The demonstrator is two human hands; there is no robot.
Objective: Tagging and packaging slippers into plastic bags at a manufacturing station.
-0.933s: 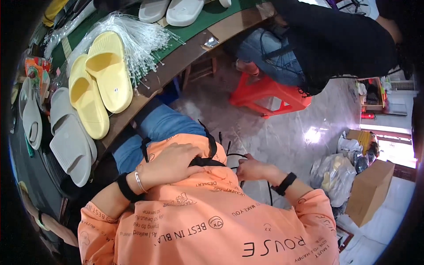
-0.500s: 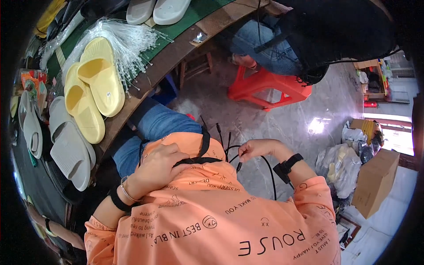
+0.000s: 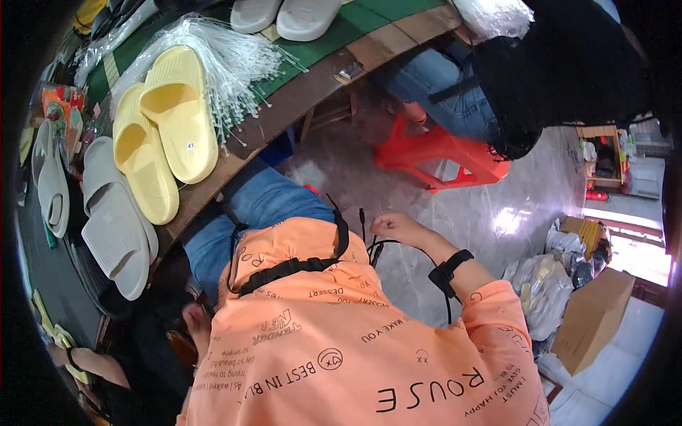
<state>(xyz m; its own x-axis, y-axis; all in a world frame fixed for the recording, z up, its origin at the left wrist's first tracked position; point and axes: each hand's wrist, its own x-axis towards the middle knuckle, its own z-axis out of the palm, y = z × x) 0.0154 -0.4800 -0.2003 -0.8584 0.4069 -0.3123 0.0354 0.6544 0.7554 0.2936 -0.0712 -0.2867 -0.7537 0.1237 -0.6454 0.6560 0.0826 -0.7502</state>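
My right hand (image 3: 398, 228) is out beside my waist with its fingers curled in. A thin black cable (image 3: 398, 242) runs just below it toward my wrist, and a cable end with a plug (image 3: 362, 214) stands up near the fingertips. Whether anything is pinched between the fingers is hidden. On my left side, low by my hip, my left hand (image 3: 197, 321) is partly in shadow, its fingers unclear. A black buckled waist strap (image 3: 288, 269) crosses my orange shirt.
Yellow slides (image 3: 181, 117), grey slides (image 3: 117, 220) and a bundle of clear plastic ties (image 3: 227, 64) lie on the workbench (image 3: 288, 110). A person in jeans sits on a red stool (image 3: 440, 160). A cardboard box (image 3: 593, 319) and plastic bags (image 3: 543, 287) stand at right. A co-worker's hand (image 3: 67, 351) is far left.
My left hand has left the waist strap and dropped to my left side, uncovering the buckle. My right hand has risen slightly and moved left, away from where it pinched the cable.
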